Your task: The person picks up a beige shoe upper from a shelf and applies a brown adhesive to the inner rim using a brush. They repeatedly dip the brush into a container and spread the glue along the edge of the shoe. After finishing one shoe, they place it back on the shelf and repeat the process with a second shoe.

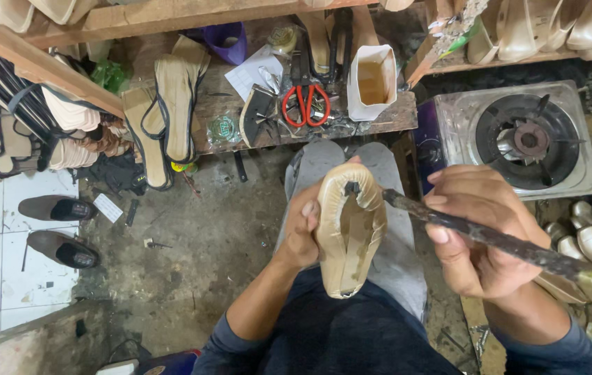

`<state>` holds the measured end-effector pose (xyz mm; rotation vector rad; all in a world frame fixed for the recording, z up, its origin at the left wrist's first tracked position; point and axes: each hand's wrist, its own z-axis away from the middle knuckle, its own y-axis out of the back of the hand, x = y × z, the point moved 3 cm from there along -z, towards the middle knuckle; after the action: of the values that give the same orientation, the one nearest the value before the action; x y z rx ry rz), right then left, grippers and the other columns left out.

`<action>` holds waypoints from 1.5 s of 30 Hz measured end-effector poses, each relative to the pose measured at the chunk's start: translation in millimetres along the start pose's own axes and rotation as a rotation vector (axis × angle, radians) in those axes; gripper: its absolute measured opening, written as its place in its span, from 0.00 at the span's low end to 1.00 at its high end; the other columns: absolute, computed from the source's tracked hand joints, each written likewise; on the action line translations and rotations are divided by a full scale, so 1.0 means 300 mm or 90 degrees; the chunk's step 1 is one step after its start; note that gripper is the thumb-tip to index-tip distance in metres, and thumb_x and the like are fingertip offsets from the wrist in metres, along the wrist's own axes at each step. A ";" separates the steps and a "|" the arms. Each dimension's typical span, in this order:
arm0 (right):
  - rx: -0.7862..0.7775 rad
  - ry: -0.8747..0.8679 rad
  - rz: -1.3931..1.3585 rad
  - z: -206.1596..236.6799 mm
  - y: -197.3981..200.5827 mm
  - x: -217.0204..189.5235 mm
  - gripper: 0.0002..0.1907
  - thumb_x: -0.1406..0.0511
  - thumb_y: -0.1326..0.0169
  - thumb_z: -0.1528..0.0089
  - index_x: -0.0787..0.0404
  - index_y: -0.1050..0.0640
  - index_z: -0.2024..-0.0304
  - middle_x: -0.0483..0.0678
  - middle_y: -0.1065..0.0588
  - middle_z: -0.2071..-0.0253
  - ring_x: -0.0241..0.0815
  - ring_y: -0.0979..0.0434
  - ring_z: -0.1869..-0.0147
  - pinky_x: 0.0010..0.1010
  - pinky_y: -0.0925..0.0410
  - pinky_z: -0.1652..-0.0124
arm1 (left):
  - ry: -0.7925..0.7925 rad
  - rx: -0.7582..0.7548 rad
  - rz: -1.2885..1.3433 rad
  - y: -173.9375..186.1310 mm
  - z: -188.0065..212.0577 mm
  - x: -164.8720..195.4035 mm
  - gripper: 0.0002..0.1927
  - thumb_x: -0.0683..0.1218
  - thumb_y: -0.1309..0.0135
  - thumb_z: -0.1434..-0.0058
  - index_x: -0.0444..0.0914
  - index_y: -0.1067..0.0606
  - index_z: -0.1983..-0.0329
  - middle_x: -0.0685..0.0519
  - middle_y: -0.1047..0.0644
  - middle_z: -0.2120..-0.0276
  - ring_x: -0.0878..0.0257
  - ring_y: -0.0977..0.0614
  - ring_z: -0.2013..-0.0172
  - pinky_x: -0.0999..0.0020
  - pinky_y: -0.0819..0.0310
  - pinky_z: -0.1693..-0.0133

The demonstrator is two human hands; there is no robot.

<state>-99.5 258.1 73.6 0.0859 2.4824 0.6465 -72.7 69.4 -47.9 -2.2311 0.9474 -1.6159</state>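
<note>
Cluttered shoemaking workshop, low wooden bench (379, 119) ahead. Left hand (302, 232) grips beige unfinished shoe upper on last (348, 229), resting over lap. Right hand (480, 239) closed around long dark glue-caked brush (490, 238), tip touching shoe's toe. Red-handled scissors (305, 104) on bench.

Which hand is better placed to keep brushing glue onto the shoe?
Right. The right hand already grips the brush, whose tip rests at the toe of the shoe. The left hand clasps the shoe's side, steadying it on the lap, so it looks committed to holding.
</note>
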 end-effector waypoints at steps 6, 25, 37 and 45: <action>-0.024 0.116 0.146 0.001 -0.048 -0.025 0.12 0.73 0.40 0.42 0.74 0.24 0.57 0.59 0.23 0.60 0.55 0.19 0.58 0.47 0.23 0.52 | 0.002 -0.002 -0.190 0.001 -0.008 -0.008 0.46 0.69 0.65 0.27 0.25 0.40 0.25 0.37 0.22 0.43 0.54 0.18 0.43 0.64 0.29 0.34; 0.391 -0.341 -0.329 0.159 -0.006 0.101 0.14 0.70 0.44 0.33 0.67 0.26 0.45 0.53 0.27 0.66 0.42 0.23 0.66 0.37 0.28 0.61 | 0.117 -0.030 0.338 0.046 0.013 -0.097 0.49 0.69 0.47 0.37 0.33 0.40 0.23 0.25 0.27 0.46 0.38 0.20 0.46 0.53 0.23 0.44; 0.108 -0.439 -0.689 0.095 -0.218 0.051 0.42 0.63 0.48 0.29 0.60 0.54 0.20 0.62 0.51 0.17 0.60 0.52 0.13 0.50 0.52 0.21 | 0.104 0.100 0.309 0.127 0.063 -0.192 0.45 0.63 0.46 0.37 0.25 0.38 0.30 0.34 0.31 0.34 0.48 0.27 0.34 0.55 0.37 0.29; 0.078 -0.477 -0.739 0.057 -0.223 0.051 0.41 0.65 0.48 0.30 0.62 0.54 0.21 0.64 0.51 0.18 0.61 0.52 0.14 0.50 0.53 0.22 | 0.115 0.043 0.223 0.118 0.050 -0.155 0.48 0.66 0.49 0.37 0.21 0.36 0.31 0.36 0.30 0.33 0.50 0.25 0.35 0.59 0.34 0.31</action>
<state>-97.9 209.4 22.3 -0.8408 1.4590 -0.0663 -80.4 68.3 -107.6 -1.7750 1.2301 -1.6711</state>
